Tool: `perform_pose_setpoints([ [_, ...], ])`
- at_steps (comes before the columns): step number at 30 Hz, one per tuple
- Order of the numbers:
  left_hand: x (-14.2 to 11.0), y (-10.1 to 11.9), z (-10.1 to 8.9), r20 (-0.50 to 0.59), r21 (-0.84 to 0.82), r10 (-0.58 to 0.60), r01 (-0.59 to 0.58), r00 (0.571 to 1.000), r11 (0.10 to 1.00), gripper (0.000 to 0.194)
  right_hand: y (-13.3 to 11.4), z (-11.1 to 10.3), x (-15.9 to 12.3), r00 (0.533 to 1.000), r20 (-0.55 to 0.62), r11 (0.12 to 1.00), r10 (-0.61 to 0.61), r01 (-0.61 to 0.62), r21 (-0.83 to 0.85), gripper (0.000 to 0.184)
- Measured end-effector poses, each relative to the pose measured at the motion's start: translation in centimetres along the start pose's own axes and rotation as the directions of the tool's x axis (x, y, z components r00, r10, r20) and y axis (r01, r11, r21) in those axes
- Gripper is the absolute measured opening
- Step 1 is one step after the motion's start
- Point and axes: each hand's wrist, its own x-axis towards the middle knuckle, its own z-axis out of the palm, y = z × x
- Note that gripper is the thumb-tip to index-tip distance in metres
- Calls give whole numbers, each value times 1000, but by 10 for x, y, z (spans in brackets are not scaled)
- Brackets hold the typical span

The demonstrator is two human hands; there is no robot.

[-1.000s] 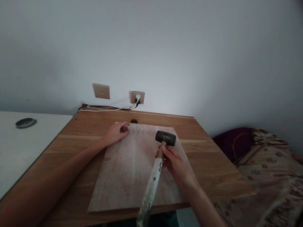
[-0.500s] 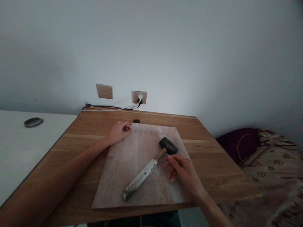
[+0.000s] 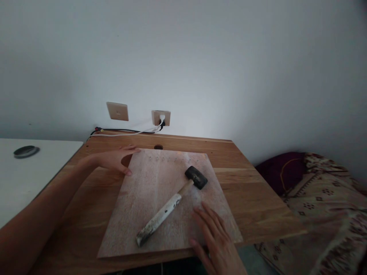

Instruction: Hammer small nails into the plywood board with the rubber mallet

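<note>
A mallet with a black head and a worn, white-painted handle lies diagonally on a square wooden board. Its head points to the far right, its handle end to the near left. My left hand is open at the board's far left corner, thumb and fingers apart along the edge. Near the front right of the board my right hand is spread palm down, fingers stretched toward the mallet's head but apart from it. Neither hand holds anything.
The board rests on a wooden table against the wall. A plugged-in wall socket has cables running left along the table's back. A round dark object sits on a white surface. Patterned fabric is at right.
My left hand has shifted left to the board's corner and opened its fingers. My right hand has moved nearer to me, spreading flat. The view has turned slightly right; the mallet stays on the board.
</note>
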Motion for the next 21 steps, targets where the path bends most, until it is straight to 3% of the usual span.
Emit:
perform_pose_setpoints([
  [3,5,2,5,30,31,-52,51,998,998,119,6,7,2,999,36,1000,-20,20,0,55],
  [7,20,25,17,33,79,-120,117,992,990,122,42,-6,-4,992,62,992,111,-114,54,42],
  [11,54,70,41,-50,105,-88,93,995,990,115,100,-32,-16,957,65,955,283,-287,71,37],
  [15,97,134,72,-248,180,47,-1,968,984,95,157,-52,-31,899,19,894,437,-436,106,43],
  [17,116,166,83,-321,225,104,-31,941,974,83,181,-60,-40,812,-66,810,579,-565,157,50],
  [21,147,216,95,-333,235,222,-148,916,961,63,228,-78,-64,485,-369,587,793,-769,253,56],
])
